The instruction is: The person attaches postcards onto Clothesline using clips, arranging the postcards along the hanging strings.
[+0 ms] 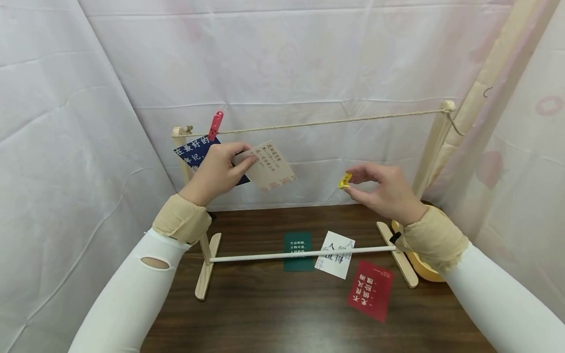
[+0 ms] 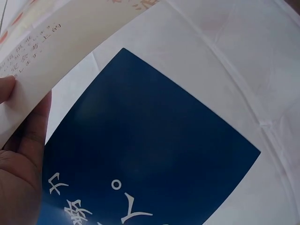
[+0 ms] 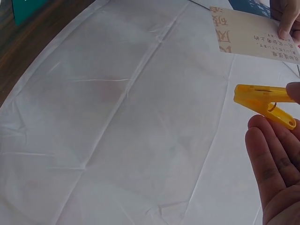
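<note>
My left hand [image 1: 216, 171] pinches a cream card [image 1: 273, 171] with reddish-brown lettering between thumb and fingers, just below the rope [image 1: 326, 121]. Behind that hand a dark blue card [image 2: 154, 122] with white characters hangs tilted from the rope, held by a red clothespin [image 1: 215, 126]. Over to the right, my right hand [image 1: 386, 191] holds a yellow clothespin [image 3: 262, 101] between thumb and fingers, apart from both the rope and the cream card. In the right wrist view the clothespin's front end points away from the fingers. Part of the blue card is hidden by the left hand.
The rope runs between two wooden posts [image 1: 430, 147] joined low down by a white rod [image 1: 265, 256]. On the dark wooden table [image 1: 265, 309] lie a green card [image 1: 297, 267], a white card [image 1: 331, 268] and a red card [image 1: 371, 291]. A yellow object [image 1: 425, 267] stands behind the right foot.
</note>
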The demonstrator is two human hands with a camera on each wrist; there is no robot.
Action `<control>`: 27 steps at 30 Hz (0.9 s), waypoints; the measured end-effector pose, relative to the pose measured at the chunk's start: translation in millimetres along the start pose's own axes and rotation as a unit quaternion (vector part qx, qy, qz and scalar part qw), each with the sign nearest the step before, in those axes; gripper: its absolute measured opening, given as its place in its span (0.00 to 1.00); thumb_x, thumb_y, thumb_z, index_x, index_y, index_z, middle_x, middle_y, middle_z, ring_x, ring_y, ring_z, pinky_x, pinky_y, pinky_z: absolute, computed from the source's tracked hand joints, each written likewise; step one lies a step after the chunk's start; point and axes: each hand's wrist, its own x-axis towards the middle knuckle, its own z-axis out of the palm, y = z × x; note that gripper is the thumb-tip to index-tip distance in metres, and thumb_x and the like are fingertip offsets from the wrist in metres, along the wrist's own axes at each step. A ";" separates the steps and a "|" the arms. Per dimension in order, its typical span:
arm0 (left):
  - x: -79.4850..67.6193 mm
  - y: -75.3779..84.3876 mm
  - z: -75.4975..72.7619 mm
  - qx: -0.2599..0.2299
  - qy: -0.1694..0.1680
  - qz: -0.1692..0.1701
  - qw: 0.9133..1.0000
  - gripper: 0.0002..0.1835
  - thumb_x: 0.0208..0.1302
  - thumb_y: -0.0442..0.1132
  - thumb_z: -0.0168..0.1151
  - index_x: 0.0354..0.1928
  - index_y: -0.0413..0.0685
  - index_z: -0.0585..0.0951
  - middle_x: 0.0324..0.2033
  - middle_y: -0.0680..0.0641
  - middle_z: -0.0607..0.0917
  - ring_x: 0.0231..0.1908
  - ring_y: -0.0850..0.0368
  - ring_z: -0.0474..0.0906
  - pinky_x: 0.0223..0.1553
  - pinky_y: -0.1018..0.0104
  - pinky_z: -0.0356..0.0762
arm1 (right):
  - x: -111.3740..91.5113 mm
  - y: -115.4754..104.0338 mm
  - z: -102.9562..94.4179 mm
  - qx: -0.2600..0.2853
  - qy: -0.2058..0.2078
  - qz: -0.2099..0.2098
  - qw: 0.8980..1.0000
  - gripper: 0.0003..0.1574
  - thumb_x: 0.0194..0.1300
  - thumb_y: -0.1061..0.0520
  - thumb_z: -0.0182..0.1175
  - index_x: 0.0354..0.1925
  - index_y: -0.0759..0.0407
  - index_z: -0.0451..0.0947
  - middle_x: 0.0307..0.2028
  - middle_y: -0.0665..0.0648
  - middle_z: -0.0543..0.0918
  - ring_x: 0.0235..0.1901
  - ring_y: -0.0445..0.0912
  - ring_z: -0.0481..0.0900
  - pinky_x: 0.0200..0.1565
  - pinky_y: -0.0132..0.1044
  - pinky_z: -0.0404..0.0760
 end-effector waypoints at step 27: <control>11.5 3.0 -12.7 0.008 -0.010 -0.013 1.000 0.08 0.78 0.34 0.66 0.48 0.38 0.90 0.45 0.38 0.94 0.42 0.45 0.93 0.42 0.59 0.86 | 40.1 -22.7 1.9 0.027 -0.002 -0.043 0.999 0.21 0.56 0.74 0.77 0.49 0.70 0.85 0.41 0.62 0.94 0.39 0.55 0.93 0.54 0.16 0.78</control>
